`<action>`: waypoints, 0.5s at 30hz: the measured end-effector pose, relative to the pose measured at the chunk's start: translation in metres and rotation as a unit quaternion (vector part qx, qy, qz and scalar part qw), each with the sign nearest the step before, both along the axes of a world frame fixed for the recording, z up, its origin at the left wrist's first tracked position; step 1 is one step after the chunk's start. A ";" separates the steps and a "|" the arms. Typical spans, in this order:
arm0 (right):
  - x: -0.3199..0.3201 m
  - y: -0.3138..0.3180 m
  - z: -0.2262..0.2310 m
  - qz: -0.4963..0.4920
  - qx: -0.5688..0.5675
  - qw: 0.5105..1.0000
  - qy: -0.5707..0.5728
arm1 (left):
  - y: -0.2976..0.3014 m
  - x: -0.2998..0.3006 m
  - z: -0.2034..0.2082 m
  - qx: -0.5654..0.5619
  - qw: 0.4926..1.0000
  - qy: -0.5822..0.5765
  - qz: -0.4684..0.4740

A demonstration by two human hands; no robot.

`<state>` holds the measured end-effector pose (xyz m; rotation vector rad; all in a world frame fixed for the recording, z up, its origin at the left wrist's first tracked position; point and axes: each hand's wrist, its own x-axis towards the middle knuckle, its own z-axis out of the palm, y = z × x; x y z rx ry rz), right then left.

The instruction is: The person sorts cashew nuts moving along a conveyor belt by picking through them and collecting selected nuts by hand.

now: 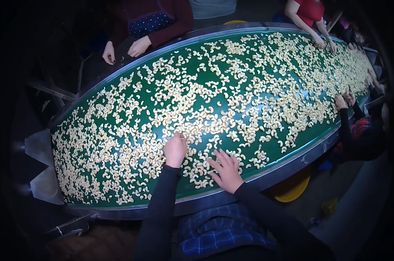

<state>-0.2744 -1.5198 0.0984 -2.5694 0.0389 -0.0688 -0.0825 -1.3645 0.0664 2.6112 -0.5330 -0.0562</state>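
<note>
Pale cashew nuts (214, 126) lie scattered over a wide green conveyor belt (205, 77). Over the middle of the belt is my left hand (175, 150), its fingers curled closed and pointing down at the nuts. Whatever its fingertips hold, if anything, is hidden. To its right and nearer the front edge, my right hand (227, 172) rests low over a patch of cashews with its fingers spread. Its fingertips touch or hover just over the nuts; I cannot tell which.
A metal rail (288, 167) edges the belt in front of me. Two metal chutes (47, 189) stand at the left end. Co-workers' hands (139, 46) are across the belt, with others (345, 100) at the right. A yellow tub (290, 187) sits below the near rail.
</note>
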 end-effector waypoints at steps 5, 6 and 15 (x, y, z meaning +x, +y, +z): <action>-0.031 -0.057 0.015 -0.096 0.016 0.995 -0.019 | 0.025 -0.006 0.002 -0.459 0.735 0.494 0.066; -0.037 -0.067 0.019 -0.096 0.016 0.995 -0.019 | 0.033 -0.008 0.006 -0.581 0.613 0.535 0.027; -0.045 -0.115 0.029 -0.155 0.038 0.987 -0.031 | -0.007 0.009 -0.005 -0.013 0.997 -0.004 0.072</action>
